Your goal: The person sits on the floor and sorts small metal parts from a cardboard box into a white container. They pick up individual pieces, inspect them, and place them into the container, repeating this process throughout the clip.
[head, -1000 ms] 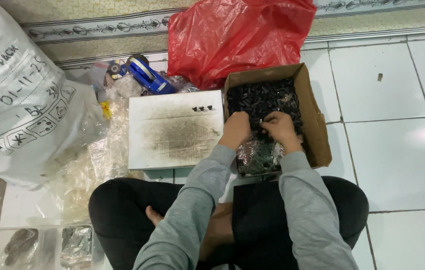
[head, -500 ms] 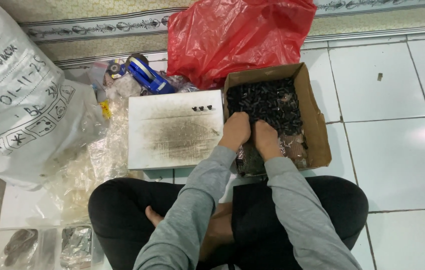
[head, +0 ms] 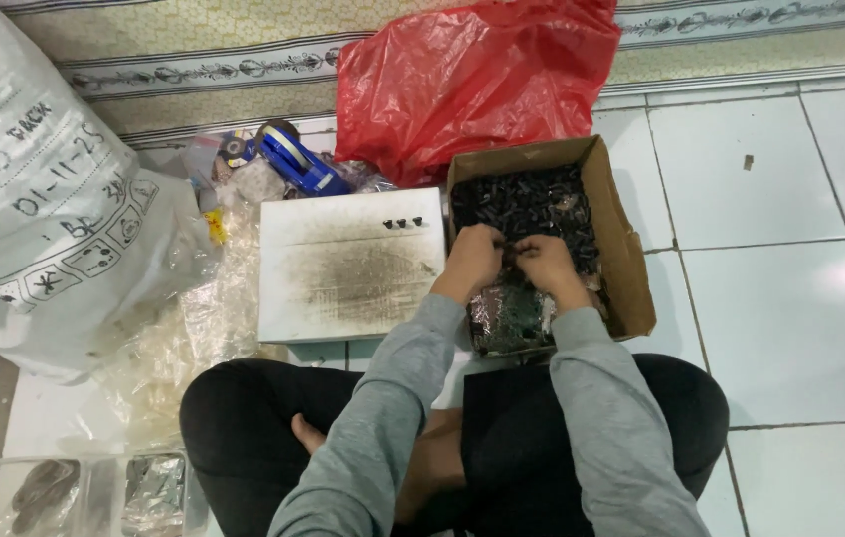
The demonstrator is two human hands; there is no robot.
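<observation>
— What sits furthest left?

— A big white sack [head: 40,189] slumped against the patterned mat, with crumpled clear plastic wrap [head: 169,343] spilling from under it. In the near corner, clear containers [head: 80,492] hold dark pieces – kept within reach of the seated person, I'd judge.

— And next across?

— A blue tape dispenser [head: 293,159] among small clutter, then a flat white board [head: 348,261], scuffed grey, lying flush against the cardboard box [head: 631,268]. It looks like a work surface kept right beside the supply.

— The hands?

— Both are over the box. The left hand [head: 472,261] is curled, fingers drawn in, pinching something small and dark at its fingertips. The right hand [head: 549,267] meets it, also curled closed; whether it grips the same piece or a second one I cannot tell. They work close together just above the small black parts [head: 532,204] filling the box, so nothing dropped goes far.

— Anything below them?

— A shiny clear bag [head: 510,320] of dark parts lies at the box's near end, under the wrists. Behind the box, a red plastic bag [head: 472,80] is bunched up.
</observation>
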